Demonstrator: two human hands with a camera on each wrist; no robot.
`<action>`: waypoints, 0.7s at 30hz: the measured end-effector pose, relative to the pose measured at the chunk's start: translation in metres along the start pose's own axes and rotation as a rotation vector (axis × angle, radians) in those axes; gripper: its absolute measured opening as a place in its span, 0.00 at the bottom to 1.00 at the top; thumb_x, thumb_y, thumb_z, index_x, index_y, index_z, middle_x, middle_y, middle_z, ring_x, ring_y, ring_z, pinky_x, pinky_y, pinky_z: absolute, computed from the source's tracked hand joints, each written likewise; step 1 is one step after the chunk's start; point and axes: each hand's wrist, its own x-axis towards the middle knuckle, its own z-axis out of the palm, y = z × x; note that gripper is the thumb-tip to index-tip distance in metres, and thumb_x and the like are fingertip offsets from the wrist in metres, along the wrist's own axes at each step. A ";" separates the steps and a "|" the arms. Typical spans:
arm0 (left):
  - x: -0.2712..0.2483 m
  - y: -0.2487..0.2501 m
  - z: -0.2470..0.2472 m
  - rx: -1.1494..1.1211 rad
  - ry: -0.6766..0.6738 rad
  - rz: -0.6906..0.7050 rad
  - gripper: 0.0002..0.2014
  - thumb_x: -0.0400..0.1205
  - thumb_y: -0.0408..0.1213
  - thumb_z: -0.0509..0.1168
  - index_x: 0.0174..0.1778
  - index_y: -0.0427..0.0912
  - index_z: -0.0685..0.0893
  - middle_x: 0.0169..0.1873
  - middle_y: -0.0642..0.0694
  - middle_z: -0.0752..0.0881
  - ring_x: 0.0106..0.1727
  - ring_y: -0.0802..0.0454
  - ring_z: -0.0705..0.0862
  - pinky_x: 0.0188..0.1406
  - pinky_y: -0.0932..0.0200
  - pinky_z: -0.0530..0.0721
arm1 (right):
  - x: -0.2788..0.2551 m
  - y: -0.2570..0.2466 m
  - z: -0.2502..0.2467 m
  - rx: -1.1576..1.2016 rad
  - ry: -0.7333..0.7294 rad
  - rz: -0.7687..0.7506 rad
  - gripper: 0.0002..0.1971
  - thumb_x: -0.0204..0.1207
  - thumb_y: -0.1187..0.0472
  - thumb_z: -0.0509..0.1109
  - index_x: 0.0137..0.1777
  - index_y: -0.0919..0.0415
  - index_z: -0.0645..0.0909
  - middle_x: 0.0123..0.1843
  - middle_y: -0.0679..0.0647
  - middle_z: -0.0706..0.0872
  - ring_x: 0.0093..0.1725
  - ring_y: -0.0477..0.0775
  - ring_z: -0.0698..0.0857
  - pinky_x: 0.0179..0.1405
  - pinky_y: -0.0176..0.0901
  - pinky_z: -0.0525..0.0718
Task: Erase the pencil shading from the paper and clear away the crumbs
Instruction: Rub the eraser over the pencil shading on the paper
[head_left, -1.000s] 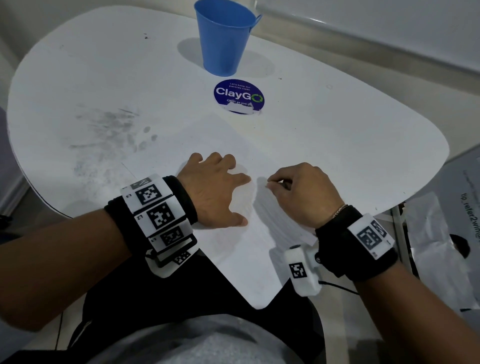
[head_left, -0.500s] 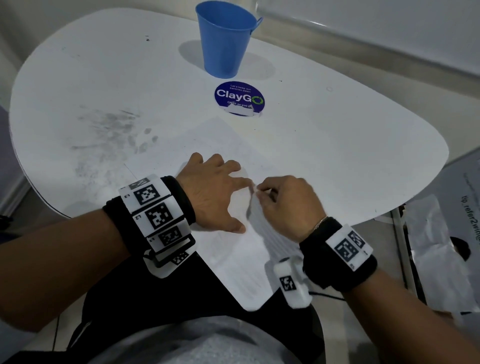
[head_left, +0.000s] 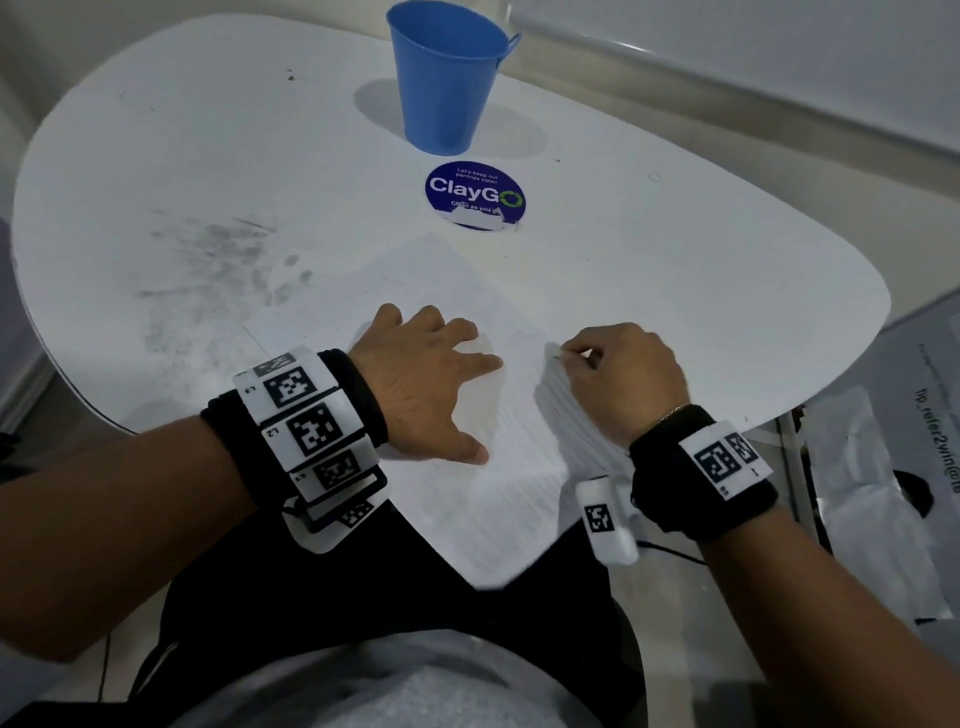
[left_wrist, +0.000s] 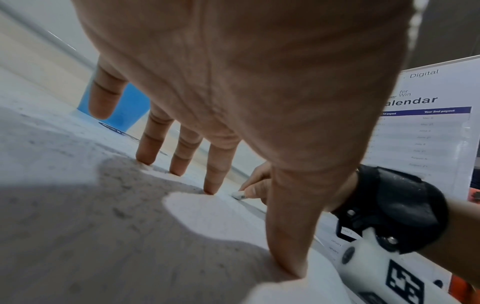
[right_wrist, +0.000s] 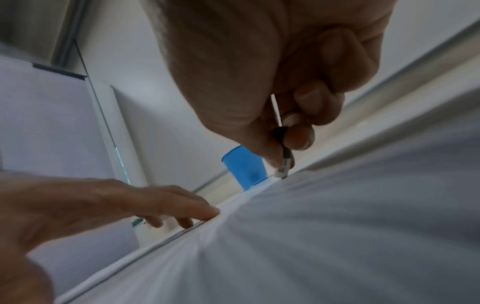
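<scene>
Paper (head_left: 436, 291) flat on table (head_left: 675, 270), overhanging near edge. Left hand (head_left: 426, 379) fingers spread, pressing it down. Right hand (head_left: 623, 374) pinches small eraser (left_wrist: 239, 194), tip on sheet. Risk: hard rubbing beyond the pinned spot may crease or tear paper.

Paper (head_left: 441, 270) on table (head_left: 675, 291), before cup (head_left: 441, 83).
</scene>
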 end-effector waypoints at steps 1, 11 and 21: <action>0.000 0.000 0.000 0.001 0.001 0.001 0.46 0.73 0.79 0.57 0.86 0.67 0.55 0.87 0.54 0.55 0.83 0.48 0.59 0.79 0.41 0.60 | 0.000 0.002 0.001 -0.010 0.016 0.001 0.09 0.79 0.54 0.67 0.49 0.48 0.90 0.44 0.48 0.92 0.46 0.58 0.88 0.46 0.46 0.85; 0.001 -0.001 0.000 0.006 -0.004 0.002 0.47 0.72 0.80 0.57 0.86 0.68 0.53 0.86 0.55 0.56 0.82 0.49 0.59 0.79 0.41 0.59 | 0.012 0.013 -0.019 0.121 0.096 -0.024 0.07 0.78 0.55 0.71 0.42 0.50 0.89 0.28 0.41 0.84 0.34 0.50 0.83 0.38 0.41 0.79; 0.011 -0.001 -0.009 0.065 -0.090 -0.004 0.53 0.69 0.81 0.59 0.87 0.67 0.47 0.88 0.53 0.47 0.84 0.44 0.53 0.80 0.40 0.56 | -0.003 0.001 0.009 0.116 -0.085 -0.091 0.07 0.79 0.56 0.70 0.45 0.49 0.90 0.26 0.39 0.78 0.30 0.43 0.78 0.36 0.38 0.75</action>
